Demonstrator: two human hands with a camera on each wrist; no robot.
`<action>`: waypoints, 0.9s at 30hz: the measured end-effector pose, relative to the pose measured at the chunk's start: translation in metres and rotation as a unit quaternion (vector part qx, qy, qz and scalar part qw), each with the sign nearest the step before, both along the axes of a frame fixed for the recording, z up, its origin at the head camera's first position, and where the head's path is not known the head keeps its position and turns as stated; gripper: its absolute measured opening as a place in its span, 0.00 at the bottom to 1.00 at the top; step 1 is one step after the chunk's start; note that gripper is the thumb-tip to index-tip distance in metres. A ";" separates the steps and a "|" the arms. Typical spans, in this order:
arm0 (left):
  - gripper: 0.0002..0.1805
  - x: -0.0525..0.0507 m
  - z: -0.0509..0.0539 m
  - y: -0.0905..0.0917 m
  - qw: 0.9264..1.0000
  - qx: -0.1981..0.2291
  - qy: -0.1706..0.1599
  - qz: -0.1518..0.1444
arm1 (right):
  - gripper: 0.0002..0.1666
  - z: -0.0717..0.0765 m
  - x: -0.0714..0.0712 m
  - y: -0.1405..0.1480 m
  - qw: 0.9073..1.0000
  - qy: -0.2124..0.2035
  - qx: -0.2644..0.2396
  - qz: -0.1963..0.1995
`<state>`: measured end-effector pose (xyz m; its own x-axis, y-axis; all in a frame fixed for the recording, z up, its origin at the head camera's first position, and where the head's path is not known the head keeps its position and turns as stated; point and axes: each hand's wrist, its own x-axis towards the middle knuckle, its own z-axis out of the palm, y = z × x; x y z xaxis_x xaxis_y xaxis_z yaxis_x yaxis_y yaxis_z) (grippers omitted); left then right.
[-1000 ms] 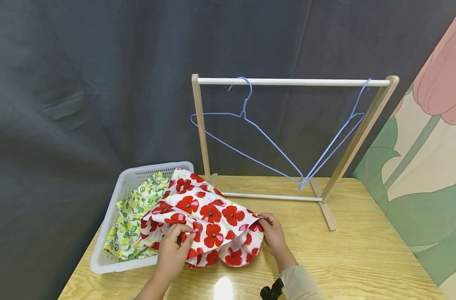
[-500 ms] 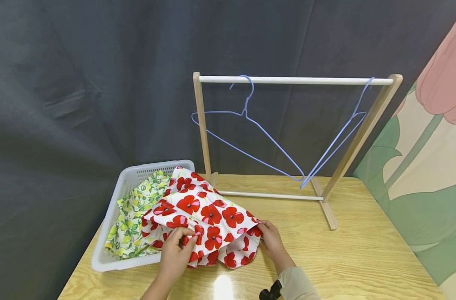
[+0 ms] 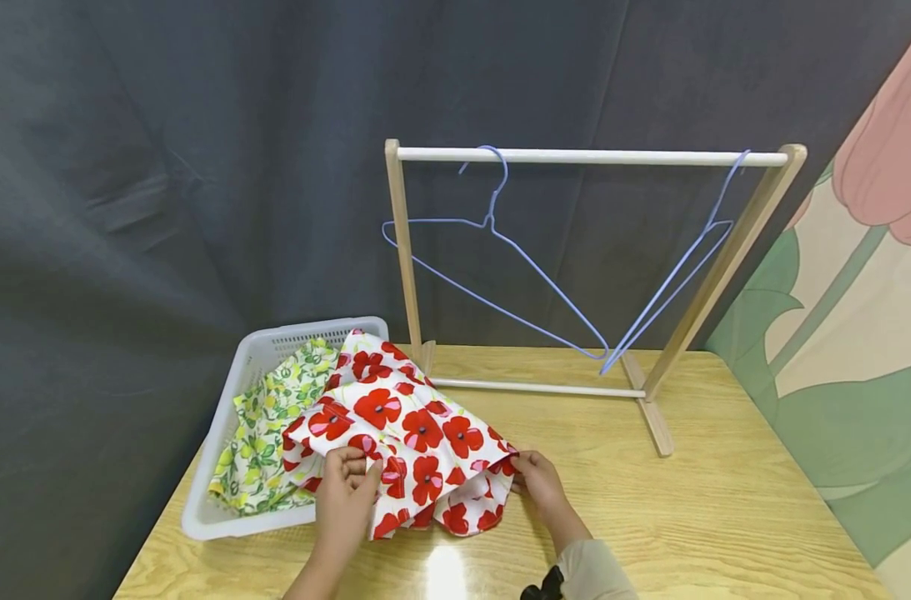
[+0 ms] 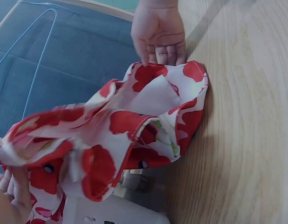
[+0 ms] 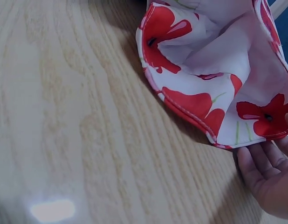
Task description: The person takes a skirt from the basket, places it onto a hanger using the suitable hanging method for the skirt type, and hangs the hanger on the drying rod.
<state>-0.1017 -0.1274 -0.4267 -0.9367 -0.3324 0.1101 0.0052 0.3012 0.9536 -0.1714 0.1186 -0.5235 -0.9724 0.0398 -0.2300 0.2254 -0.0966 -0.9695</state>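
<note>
A white garment with red poppies [image 3: 422, 429] lies partly over the basket and partly on the table. My left hand [image 3: 344, 500] pinches its near edge between thumb and fingers. The right corner is pinched by my right hand [image 3: 543, 490]. From the left wrist view, the hem [image 4: 193, 70] gapes between both hands and shows the white inside. In the right wrist view, the fingers of my right hand [image 5: 270, 175] lie under the stitched edge, close to the tabletop.
A white plastic basket [image 3: 200, 500] at the left holds a lemon-print cloth [image 3: 263, 454]. Behind stands a wooden rack [image 3: 402, 242] with a white rail [image 3: 613, 157]. Two blue hangers hang there, a left hanger [image 3: 548, 289] and a right hanger [image 3: 668, 287]. The wooden table [image 3: 725, 500] extends right.
My left hand has shifted a little left along the garment's near edge. My right hand has moved slightly down and left, and the loose fold beneath the hem has drawn in.
</note>
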 end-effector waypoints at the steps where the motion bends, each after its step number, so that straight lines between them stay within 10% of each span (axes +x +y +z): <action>1: 0.16 -0.001 0.000 -0.001 1.000 0.003 -0.004 0.001 | 0.12 0.001 0.001 0.000 1.000 0.000 0.007 0.000; 20: 0.27 -0.007 -0.005 -0.010 0.994 0.060 -0.027 0.086 | 0.21 -0.002 -0.001 0.001 1.000 -0.017 0.001 0.013; 27: 0.38 -0.015 -0.016 -0.021 0.990 0.104 -0.004 0.094 | 0.41 -0.008 -0.006 0.003 0.999 -0.031 -0.026 0.036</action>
<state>-0.1170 -0.1485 -0.4430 -0.8566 -0.5157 0.0137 -0.0402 0.0932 0.9948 -0.1770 0.1212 -0.5319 -0.9563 -0.0432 -0.2892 0.2924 -0.1272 -0.9478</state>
